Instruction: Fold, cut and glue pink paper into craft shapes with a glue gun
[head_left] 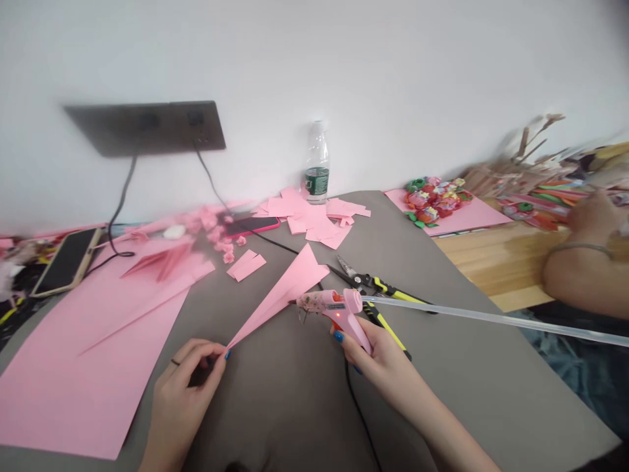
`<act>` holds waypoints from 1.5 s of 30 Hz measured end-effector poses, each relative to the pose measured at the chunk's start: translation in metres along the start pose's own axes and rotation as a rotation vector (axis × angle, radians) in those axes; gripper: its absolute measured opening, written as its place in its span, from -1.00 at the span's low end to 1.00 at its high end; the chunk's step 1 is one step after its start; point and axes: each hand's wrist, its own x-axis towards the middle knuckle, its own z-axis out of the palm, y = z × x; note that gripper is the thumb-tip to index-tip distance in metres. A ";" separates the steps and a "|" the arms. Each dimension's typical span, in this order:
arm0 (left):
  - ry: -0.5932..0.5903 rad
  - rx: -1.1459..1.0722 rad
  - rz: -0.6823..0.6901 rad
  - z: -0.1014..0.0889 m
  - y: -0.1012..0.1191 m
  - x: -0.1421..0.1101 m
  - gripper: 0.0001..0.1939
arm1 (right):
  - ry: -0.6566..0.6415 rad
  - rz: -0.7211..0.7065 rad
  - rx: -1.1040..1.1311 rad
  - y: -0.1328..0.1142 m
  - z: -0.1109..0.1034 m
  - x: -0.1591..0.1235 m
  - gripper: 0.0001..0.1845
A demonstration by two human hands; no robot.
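Observation:
My left hand [189, 387] pinches the narrow end of a long folded pink paper point [282, 294], which fans out up and to the right. My right hand [378, 367] grips a pink hot glue gun [334, 313] with its nozzle at the paper's lower edge. I cannot tell whether the nozzle touches it. A long clear glue stick [491, 319] runs from the gun's rear towards the right. Yellow-and-black-handled shears [383, 293] lie partly under the gun, just beyond my right hand.
A large pink paper sheet [88, 373] lies left on the grey mat [466, 387]. Pink scraps [314, 219], a water bottle [317, 164] and a phone [250, 226] stand beyond. Paper flowers [432, 203] lie back right. A co-worker's arm [584, 259] rests at right.

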 end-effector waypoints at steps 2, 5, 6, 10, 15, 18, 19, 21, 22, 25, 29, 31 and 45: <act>0.000 -0.003 0.009 0.000 -0.001 0.000 -0.89 | -0.001 -0.003 0.003 0.001 -0.001 0.000 -0.65; 0.005 -0.004 0.017 0.001 -0.001 0.001 -0.90 | -0.030 -0.002 0.030 0.002 0.000 0.000 -0.64; 0.010 -0.003 0.017 0.001 -0.001 0.001 -0.90 | -0.040 -0.003 0.037 0.002 0.001 0.000 -0.63; 0.019 0.003 0.013 0.001 0.001 0.003 -0.89 | -0.052 -0.024 0.014 0.003 0.004 0.001 -0.64; 0.022 0.001 0.001 0.001 0.000 0.003 -0.89 | -0.031 -0.041 -0.040 0.002 0.003 0.003 -0.67; 0.018 -0.007 -0.001 0.001 -0.001 0.003 -0.89 | -0.026 -0.032 -0.054 0.001 0.002 0.003 -0.67; 0.015 -0.009 0.004 0.001 -0.001 0.003 -0.89 | -0.026 -0.024 -0.056 0.001 0.001 0.003 -0.67; 0.009 -0.012 0.014 0.001 -0.001 0.003 -0.89 | -0.024 -0.019 -0.055 0.001 0.001 0.003 -0.67; 0.005 -0.013 0.017 0.001 -0.001 0.003 -0.89 | -0.021 -0.024 -0.056 0.001 0.000 0.003 -0.66; -0.002 -0.015 0.021 0.001 -0.001 0.003 -0.90 | -0.001 -0.037 -0.062 0.000 -0.002 0.004 -0.66; 0.002 0.000 0.010 0.001 -0.001 0.003 -0.89 | 0.031 -0.049 -0.079 0.001 -0.006 0.004 -0.63; 0.009 0.011 0.005 0.002 0.000 0.003 -0.89 | 0.046 -0.041 -0.094 0.001 -0.008 0.005 -0.63; -0.006 -0.013 -0.006 0.001 0.000 0.003 -0.89 | 0.104 0.041 -0.130 0.006 -0.018 0.006 -0.60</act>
